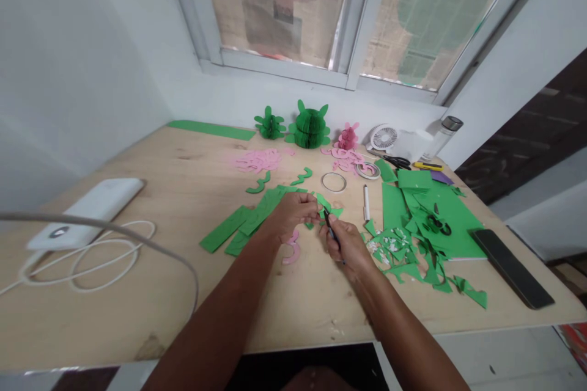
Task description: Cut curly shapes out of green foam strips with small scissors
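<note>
My left hand (293,212) is closed in a pinch on a small green paper piece (326,203) held just above the wooden table (183,183). My right hand (346,243) grips a dark pen-like tool (331,229), its tip touching that green piece. A pink curved cut-out (292,252) lies on the table right under my hands. Green paper strips (243,221) lie to the left of my left hand.
Green scraps and sheets (426,220) pile up at the right with black scissors (438,225) on them and a phone (511,267) beside. Tape rings (334,182), a white marker (366,202), pink cut-outs (257,160) and paper models (310,127) lie behind. A power bank (87,211) with cable sits left.
</note>
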`<state>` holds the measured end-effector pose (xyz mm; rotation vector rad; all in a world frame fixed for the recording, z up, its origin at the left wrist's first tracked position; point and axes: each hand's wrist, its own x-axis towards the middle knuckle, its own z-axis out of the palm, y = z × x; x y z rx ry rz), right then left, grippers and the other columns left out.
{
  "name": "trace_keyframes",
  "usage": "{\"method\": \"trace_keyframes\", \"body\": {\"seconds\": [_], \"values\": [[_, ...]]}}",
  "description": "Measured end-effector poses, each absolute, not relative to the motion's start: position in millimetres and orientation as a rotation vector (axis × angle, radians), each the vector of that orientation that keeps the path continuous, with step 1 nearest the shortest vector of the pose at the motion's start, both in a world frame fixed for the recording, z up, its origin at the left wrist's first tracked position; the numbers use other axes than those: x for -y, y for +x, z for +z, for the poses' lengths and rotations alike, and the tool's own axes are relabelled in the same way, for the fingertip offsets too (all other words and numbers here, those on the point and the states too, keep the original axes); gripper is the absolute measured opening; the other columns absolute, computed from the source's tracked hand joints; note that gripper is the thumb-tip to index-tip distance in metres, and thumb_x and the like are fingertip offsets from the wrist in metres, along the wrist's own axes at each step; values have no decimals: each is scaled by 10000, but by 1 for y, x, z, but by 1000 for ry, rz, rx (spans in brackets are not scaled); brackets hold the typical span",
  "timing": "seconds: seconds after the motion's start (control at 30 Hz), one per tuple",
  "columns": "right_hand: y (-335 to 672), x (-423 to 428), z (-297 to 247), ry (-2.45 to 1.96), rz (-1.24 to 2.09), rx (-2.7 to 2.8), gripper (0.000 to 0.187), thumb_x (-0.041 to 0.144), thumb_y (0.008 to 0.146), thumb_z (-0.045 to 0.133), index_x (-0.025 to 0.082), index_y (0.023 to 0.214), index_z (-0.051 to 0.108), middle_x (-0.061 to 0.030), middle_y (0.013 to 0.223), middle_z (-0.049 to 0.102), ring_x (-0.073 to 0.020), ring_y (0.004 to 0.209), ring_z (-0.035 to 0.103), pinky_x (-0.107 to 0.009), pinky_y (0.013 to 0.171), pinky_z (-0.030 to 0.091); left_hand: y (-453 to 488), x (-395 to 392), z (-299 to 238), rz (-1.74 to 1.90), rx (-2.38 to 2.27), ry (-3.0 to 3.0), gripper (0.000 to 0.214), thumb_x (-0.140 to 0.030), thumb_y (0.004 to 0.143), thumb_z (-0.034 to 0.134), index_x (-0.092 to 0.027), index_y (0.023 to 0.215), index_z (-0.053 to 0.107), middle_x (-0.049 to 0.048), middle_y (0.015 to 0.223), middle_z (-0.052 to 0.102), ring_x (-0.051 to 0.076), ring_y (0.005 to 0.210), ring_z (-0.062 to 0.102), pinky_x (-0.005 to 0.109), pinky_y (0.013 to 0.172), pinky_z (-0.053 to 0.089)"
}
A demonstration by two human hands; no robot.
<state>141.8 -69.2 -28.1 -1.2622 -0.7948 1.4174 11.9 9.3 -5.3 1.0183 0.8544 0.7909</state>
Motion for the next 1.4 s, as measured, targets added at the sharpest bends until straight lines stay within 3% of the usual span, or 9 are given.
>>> {"method": "trace_keyframes", "body": {"seconds": [0.37, 0.93, 1.4], "values": [[143, 68, -32, -1256, 1373, 764, 536, 697, 639, 679, 170, 644, 581, 106, 365, 327, -43, 332, 164, -224, 360, 56, 14, -6, -5, 810, -817, 985, 304, -330, 545, 839, -143, 642, 620, 6, 607, 637, 116, 574, 605, 277, 681, 516], [141, 70, -26, -1310, 1364, 824, 543, 701, 635, 669, 163, 625, 596, 99, 359, 332, -44, 321, 175, -228, 348, 65, 9, -10, -4, 785, -868, 1083, 243, -263, 552, 811, -139, 553, 603, -11, 551, 582, 97, 534, 561, 249, 620, 512], [143, 68, -29, -1319, 1306, 777, 546, 705, 622, 676, 168, 625, 577, 103, 354, 330, -42, 322, 170, -221, 352, 62, 15, -8, -9, 813, -863, 1031, 269, -307, 553, 822, -133, 636, 635, 11, 602, 627, 137, 590, 629, 280, 652, 529]]}}
